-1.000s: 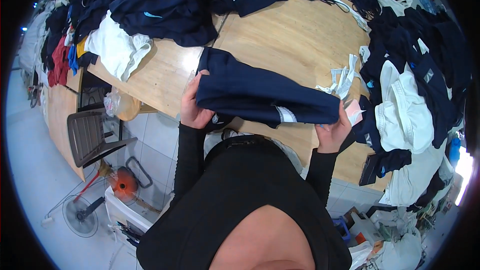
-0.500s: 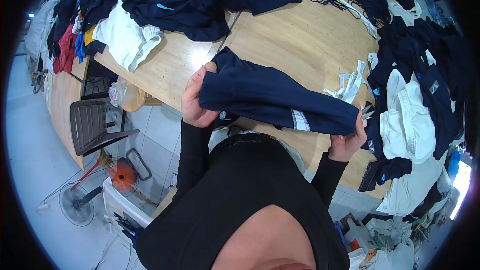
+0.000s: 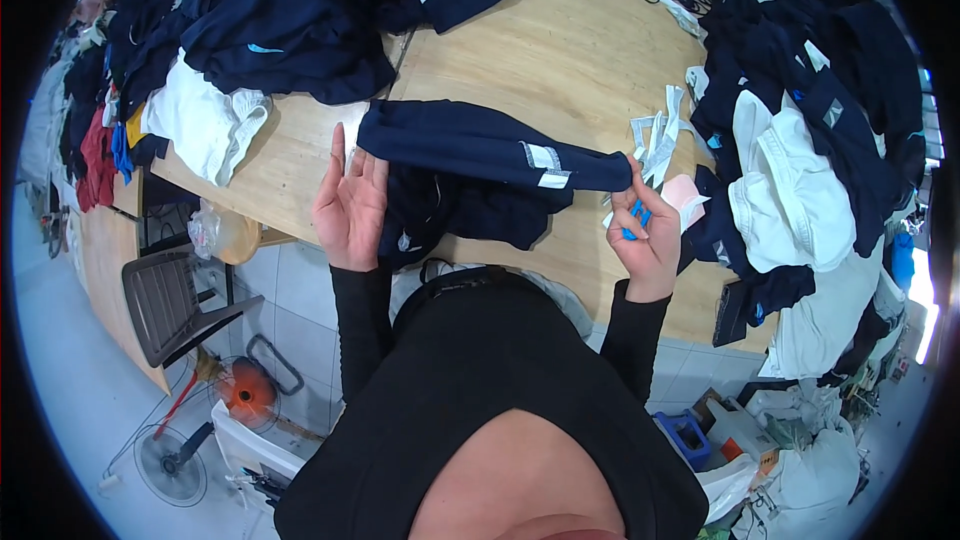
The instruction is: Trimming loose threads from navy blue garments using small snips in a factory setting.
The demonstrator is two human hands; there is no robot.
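A navy garment [image 3: 450,140] stretches between my hands above the table, its long, sleeve-like tube lying crosswise with a white patch [image 3: 545,165] on it. More of its navy cloth [image 3: 480,215] bunches below, near my body. My left hand [image 3: 352,205] is open, palm up, fingers spread, with the fingertips at the tube's left end. At the right end, my right hand [image 3: 645,235] pinches the narrow edge between thumb and finger. Something blue [image 3: 632,220] shows among the curled fingers of that hand; its kind is mostly hidden.
White strips [image 3: 660,135] lie just beyond my right hand on the wooden table [image 3: 540,50]. Navy clothes [image 3: 290,20] are heaped at the far left, beside a white garment [image 3: 205,115]. More navy and white clothes [image 3: 800,190] pile up on the right. A grey chair [image 3: 165,305] stands left.
My left hand has opened from its grip on the garment's left end. The tube now lies flatter and farther from me, and the bunched cloth below shows more. The view has shifted.
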